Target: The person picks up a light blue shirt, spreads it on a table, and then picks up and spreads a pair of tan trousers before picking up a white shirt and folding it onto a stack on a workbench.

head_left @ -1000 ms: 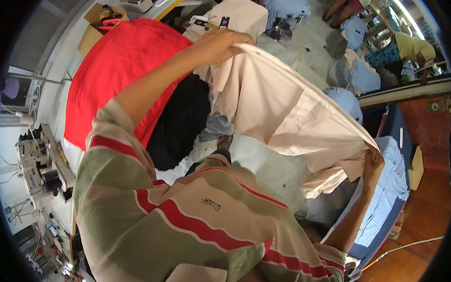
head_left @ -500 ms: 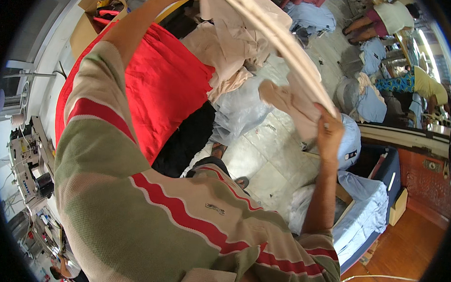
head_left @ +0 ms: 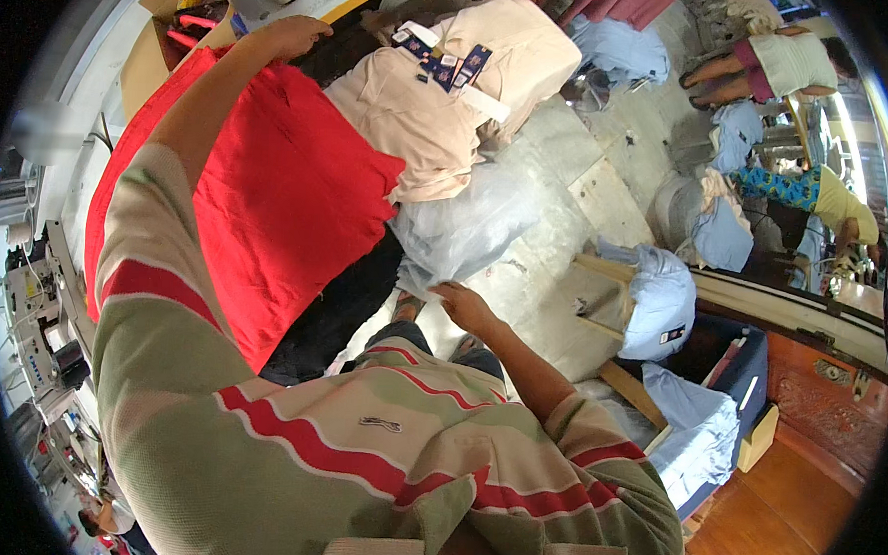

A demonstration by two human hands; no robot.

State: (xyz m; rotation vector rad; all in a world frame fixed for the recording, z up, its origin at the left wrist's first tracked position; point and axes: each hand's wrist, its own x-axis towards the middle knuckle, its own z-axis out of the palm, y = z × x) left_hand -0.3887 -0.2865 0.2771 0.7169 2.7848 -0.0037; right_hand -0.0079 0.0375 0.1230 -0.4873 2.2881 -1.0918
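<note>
A pile of beige garments (head_left: 410,130) lies ahead of me, with dark blue tags (head_left: 468,67) and white labels on top. My left hand (head_left: 294,37) is stretched out past the far edge of the red cloth (head_left: 290,194), to the left of the pile. Its fingers reach forward and nothing shows in them. My right hand (head_left: 465,308) hangs in front of my body, fingers loosely apart and bare of any cloth. Behind it lies clear plastic sheeting (head_left: 475,215), next to the beige pile.
Black cloth (head_left: 335,313) hangs below the red one. A cardboard box (head_left: 148,81) stands far left, sewing machines (head_left: 37,302) along the left. Light blue garments (head_left: 658,305) sit on a wooden stand and over a blue bin (head_left: 743,386) at right. Two people work far right.
The beige garment stretched between my raised hands has left them; beige cloth with tags now lies on the pile. My right hand has dropped leftward toward my body, and my left moved slightly left.
</note>
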